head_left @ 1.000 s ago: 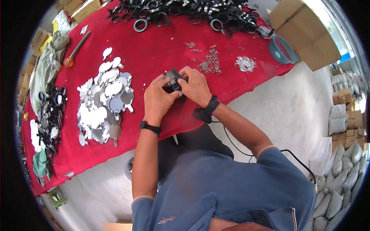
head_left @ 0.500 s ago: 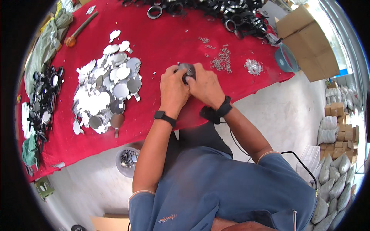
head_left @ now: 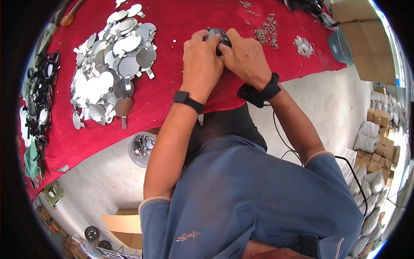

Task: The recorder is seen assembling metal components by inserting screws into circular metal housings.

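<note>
My left hand [head_left: 202, 62] and my right hand [head_left: 249, 59] grip a dark round part [head_left: 217, 32] between them, over the red cloth. The thumbs press together on its near side and the fingers curl round its rim, hiding much of it. Its exact kind does not show. Left of my hands lies a big heap of round silvery discs with small tabs [head_left: 113, 64]. Small metal links [head_left: 266, 33] are scattered beyond my right hand, with a little pile of clear or silvery bits [head_left: 304, 46] to their right.
Black ring-shaped parts [head_left: 41, 97] lie along the table's left edge, with more [head_left: 308, 6] at the far right. A teal basin [head_left: 340, 46] stands at the right edge by a cardboard box [head_left: 366, 41]. Below the red-covered table [head_left: 168, 93] sits a bucket of metal parts [head_left: 135, 160].
The table and its heaps sit higher in the picture, so my view has tilted down toward my body. Both hands still hold the dark round part, whose rim now shows more.
</note>
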`<state>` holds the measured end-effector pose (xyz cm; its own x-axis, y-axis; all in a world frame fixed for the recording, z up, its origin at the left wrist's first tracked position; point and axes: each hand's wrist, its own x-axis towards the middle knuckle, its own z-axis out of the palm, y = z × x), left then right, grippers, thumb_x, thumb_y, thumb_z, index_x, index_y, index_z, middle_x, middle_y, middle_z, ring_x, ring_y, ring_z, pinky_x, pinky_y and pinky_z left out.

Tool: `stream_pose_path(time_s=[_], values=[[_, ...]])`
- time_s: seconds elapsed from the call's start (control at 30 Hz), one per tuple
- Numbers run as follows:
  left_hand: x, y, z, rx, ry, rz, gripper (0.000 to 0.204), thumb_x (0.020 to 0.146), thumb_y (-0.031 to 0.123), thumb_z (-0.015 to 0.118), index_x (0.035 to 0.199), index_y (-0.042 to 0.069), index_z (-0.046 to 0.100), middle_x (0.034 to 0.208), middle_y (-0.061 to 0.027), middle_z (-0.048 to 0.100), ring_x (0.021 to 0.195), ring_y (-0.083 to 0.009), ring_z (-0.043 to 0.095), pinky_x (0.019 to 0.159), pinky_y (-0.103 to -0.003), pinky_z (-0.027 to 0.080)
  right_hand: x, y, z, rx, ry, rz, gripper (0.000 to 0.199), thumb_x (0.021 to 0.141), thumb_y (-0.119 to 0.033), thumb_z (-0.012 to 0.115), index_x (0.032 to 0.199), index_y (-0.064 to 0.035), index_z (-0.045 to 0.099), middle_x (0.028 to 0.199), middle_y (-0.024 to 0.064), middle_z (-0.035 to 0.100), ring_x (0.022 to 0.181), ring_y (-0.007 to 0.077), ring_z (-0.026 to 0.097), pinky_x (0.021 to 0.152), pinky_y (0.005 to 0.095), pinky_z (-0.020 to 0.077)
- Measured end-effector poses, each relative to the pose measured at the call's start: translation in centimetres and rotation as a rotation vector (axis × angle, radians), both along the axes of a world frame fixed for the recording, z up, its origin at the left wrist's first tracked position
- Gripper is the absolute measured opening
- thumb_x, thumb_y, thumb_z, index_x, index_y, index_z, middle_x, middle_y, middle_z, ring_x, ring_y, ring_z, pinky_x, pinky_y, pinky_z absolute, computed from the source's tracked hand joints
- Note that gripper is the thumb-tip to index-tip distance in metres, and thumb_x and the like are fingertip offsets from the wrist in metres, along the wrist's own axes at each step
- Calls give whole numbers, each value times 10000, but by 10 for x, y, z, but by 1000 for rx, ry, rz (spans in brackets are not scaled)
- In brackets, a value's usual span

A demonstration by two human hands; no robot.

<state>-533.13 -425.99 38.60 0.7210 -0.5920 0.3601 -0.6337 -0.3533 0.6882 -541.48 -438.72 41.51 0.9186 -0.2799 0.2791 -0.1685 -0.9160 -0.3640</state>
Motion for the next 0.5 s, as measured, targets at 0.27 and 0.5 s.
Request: stream_pose_path(time_s=[0.27,0.5], values=[[1,3,10,35,9,-45,580,735,225,933,1262,43,775,1371,-249,675,1223,-407,678,1036,-472,556,-22,-16,-1,164,-50,110,93,989,-97,614,1016,-38,547,701,221,624,693,464,654,616,557,490],[8,11,13,45,86,-76,655,721,240,957,1307,33,747,1350,-209,713,1173,-338,727,1015,-406,566,-66,-15,-2,63,-91,218,93,990,-78,599,1063,-24,578,777,208,653,751,447,668,674,546,514]])
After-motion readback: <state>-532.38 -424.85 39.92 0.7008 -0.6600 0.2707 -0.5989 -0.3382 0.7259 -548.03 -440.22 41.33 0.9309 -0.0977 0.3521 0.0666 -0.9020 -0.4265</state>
